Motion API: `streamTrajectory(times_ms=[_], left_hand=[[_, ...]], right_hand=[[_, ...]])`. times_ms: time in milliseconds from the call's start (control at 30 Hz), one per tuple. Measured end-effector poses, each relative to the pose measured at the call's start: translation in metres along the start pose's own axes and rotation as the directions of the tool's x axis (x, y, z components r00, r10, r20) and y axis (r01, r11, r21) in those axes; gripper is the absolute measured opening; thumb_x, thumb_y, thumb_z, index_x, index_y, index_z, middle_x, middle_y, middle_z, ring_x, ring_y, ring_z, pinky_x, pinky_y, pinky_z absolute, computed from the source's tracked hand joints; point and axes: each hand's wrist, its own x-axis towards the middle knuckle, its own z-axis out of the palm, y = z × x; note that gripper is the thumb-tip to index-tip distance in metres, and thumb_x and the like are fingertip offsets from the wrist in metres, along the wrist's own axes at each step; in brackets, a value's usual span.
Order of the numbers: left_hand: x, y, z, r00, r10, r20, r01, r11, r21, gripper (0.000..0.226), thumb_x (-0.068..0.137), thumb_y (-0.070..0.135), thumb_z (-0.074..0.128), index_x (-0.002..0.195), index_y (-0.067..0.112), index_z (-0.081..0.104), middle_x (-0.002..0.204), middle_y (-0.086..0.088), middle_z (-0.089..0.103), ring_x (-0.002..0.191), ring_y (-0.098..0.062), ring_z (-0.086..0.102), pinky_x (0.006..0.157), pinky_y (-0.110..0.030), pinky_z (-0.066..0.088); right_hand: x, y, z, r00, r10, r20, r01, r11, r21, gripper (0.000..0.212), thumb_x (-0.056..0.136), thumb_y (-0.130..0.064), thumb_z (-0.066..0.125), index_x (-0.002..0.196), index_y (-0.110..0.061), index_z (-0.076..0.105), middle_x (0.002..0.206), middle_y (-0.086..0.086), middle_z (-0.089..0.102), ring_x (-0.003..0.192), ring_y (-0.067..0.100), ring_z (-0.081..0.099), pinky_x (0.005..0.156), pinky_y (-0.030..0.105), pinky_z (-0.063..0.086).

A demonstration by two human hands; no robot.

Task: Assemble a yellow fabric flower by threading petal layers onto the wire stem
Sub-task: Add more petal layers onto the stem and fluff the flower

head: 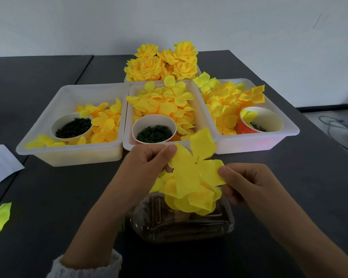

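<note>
Your left hand (149, 159), just left of frame centre, pinches one lobe of the top petal layer (197, 167) between thumb and curled fingers; your right hand (243, 181), right of centre, pinches the opposite lobe at its outer edge. Both grips are narrow and closed on fabric. The layer is spread between them at mid-frame, with a small dark mark at its centre that is probably the hole or the stem tip. The wire stem itself cannot be made out.

Recommended procedure for this step:
- Keep the layer taut and level so the centre hole stays open.
- Slide it down evenly with both pinches. A one-sided pull is likely to tear the hole or tilt the layer.
- Seat it against the partly built flower (191, 199) directly beneath, with lobes offset from those below.

Both wrists are raised above the dark table (48, 197), palms turned inward toward each other. The forearms enter from the lower edge of the frame and converge. A white cuff (84, 267) shows at lower left.

The work hangs over a clear plastic box (179, 223) at lower centre. Three white trays (72, 155) of loose petals cross the middle of the frame, each holding a cup of dark green parts (155, 129). Finished flowers (163, 61) sit at upper centre.
</note>
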Motion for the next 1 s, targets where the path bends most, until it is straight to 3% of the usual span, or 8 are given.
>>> streamTrajectory(times_ms=[67,300,567,700,1000], left_hand=[[-0.001,0.004,-0.002,0.999,0.038,-0.007,-0.038,0.999,-0.030,0.037,0.082,0.048,0.049,0.053,0.032,0.066,0.040,0.017,0.048,0.037,0.002,0.039,0.042,-0.005,0.028],[0.003,0.005,0.001,0.999,0.044,-0.007,-0.044,0.999,-0.008,0.043,0.083,0.047,0.049,0.054,0.017,0.058,0.036,0.014,0.043,0.035,-0.002,0.032,0.041,-0.008,0.027],[0.005,-0.003,0.004,1.000,0.022,0.010,-0.022,0.999,0.043,0.043,0.083,0.049,0.050,0.051,0.022,0.060,0.038,0.012,0.042,0.037,-0.002,0.035,0.043,-0.008,0.029],[0.007,-0.006,0.001,1.000,0.012,0.016,-0.013,0.999,0.049,0.047,0.080,0.052,0.051,0.056,0.014,0.065,0.038,0.011,0.042,0.037,-0.002,0.035,0.043,-0.011,0.031],[0.005,-0.009,0.003,0.999,-0.032,0.023,0.030,0.996,0.086,0.044,0.093,0.033,0.055,0.051,0.027,0.064,0.042,0.016,0.052,0.040,0.005,0.044,0.045,-0.005,0.032]], right_hand=[[-0.001,-0.004,-0.001,0.999,-0.037,-0.014,0.037,0.999,0.001,0.040,0.085,-0.041,0.050,0.050,-0.021,0.054,0.047,-0.002,0.049,0.043,0.002,0.041,0.047,0.008,0.035],[0.001,-0.006,-0.004,0.999,-0.014,-0.050,0.014,1.000,0.009,0.042,0.084,-0.042,0.051,0.049,-0.018,0.056,0.047,0.001,0.049,0.042,0.004,0.041,0.047,0.008,0.036],[0.000,-0.003,-0.002,0.999,0.036,-0.024,-0.037,0.999,-0.027,0.042,0.083,-0.045,0.050,0.050,-0.021,0.058,0.046,0.000,0.051,0.041,0.002,0.041,0.045,0.008,0.035],[0.001,-0.009,-0.003,0.999,0.028,-0.026,-0.028,0.999,-0.017,0.041,0.081,-0.046,0.049,0.050,-0.020,0.059,0.046,0.000,0.051,0.040,-0.001,0.041,0.044,0.008,0.035],[0.001,-0.013,-0.002,1.000,0.003,0.002,-0.003,1.000,-0.008,0.039,0.080,-0.046,0.051,0.050,-0.022,0.058,0.045,-0.003,0.050,0.040,0.000,0.042,0.045,0.007,0.034]])
